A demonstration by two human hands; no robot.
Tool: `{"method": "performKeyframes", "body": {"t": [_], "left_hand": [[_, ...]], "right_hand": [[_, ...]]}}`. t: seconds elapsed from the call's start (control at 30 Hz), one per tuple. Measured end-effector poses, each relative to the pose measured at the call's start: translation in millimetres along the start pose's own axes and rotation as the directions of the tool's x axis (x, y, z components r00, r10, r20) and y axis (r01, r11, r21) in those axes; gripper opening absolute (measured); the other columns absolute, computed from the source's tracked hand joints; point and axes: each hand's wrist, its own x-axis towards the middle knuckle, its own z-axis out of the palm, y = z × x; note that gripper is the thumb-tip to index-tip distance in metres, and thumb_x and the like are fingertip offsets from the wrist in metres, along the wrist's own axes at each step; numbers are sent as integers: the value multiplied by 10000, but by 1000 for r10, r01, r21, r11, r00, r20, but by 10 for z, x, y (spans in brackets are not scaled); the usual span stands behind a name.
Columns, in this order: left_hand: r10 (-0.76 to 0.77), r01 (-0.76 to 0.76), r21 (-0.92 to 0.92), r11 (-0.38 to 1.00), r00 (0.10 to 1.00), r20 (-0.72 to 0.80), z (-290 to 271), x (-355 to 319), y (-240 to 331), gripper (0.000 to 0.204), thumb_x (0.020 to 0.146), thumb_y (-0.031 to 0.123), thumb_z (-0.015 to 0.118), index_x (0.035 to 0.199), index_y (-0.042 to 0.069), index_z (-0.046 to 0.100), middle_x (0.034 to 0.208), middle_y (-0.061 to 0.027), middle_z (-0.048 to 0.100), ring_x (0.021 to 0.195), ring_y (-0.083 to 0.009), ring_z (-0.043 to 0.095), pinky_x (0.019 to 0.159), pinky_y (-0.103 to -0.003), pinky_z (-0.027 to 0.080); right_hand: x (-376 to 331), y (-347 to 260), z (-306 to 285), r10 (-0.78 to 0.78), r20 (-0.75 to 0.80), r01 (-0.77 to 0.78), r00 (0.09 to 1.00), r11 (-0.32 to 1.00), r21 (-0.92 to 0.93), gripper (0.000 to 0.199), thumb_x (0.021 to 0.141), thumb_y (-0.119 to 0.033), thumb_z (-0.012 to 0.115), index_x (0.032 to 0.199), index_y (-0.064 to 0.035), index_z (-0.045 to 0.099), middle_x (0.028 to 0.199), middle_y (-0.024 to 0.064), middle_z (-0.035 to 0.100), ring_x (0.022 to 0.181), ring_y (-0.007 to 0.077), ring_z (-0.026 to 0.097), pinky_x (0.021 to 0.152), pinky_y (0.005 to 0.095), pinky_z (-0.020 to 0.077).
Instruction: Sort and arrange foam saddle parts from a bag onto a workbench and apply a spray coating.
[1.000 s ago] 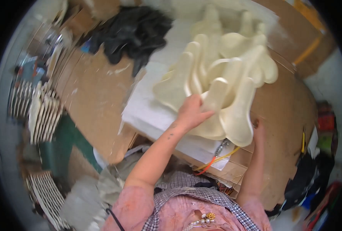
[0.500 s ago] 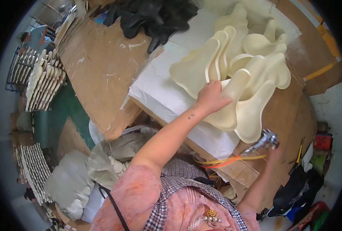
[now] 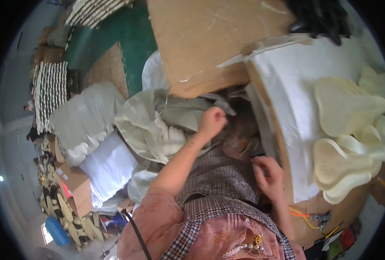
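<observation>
My left hand (image 3: 212,123) is closed beside the mouth of a grey-green sack (image 3: 134,123); what its fingers hold, if anything, is hidden. Pale pieces (image 3: 173,139) show inside the sack. Close to the white-covered table's edge, my right hand (image 3: 270,177) is loosely curled, with thumb and fingers apart and nothing visible between them. Cream, smooth, flared pieces (image 3: 348,106) lie at the right on a white sheet (image 3: 289,93). Below them a shiny metal tool (image 3: 320,220) with orange and yellow hoses rests on brown cardboard.
A large cardboard sheet (image 3: 218,43) extends at the top, beside black rubbery-looking items (image 3: 320,19). Full grey sacks (image 3: 86,117), a white bag (image 3: 108,167) and a cardboard box (image 3: 75,188) stand at the left. Racks of pale pieces (image 3: 49,97) stand farther off.
My view has turned left. My left hand has let go of the cream piece and moved toward the sack. My right hand has released the metal tool and come in close to my body.
</observation>
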Motion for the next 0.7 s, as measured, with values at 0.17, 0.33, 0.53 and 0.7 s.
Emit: {"method": "performKeyframes", "body": {"t": [0.17,0.33,0.53,0.7], "left_hand": [[-471,473,249,845,879,-70,-1002,-494,-2319,146,794,122,570,892,40,640,835,-100,666,786,-251,631,727,-329,490],[-37,400,843,360,909,-416,-2305,-1762,-3871,338,813,317,539,1032,75,630,1054,-148,624,1043,-324,539,962,-391,381],[-223,393,824,408,918,-327,-2365,-1728,-4305,393,800,337,572,1073,58,611,1002,-143,636,956,-309,571,889,-390,426],[-288,360,772,524,928,-237,-2253,-1395,-4644,456,787,357,605,1115,40,592,950,-138,648,870,-294,604,817,-389,471]], "right_hand": [[953,706,2089,-73,391,-35,917,964,262,191,775,13,566,967,7,568,818,164,561,703,286,569,644,337,462],[1224,1581,4369,115,738,-103,664,993,-62,354,822,-119,485,1165,-35,520,1107,184,595,982,332,601,843,397,484],[991,2739,5253,546,771,38,328,808,-588,444,806,-181,474,1209,3,484,1192,252,530,1131,373,504,958,425,404],[891,3560,5379,620,533,-282,575,763,-582,501,808,-211,508,1239,37,444,1241,265,486,1173,404,459,1003,459,354]]}}
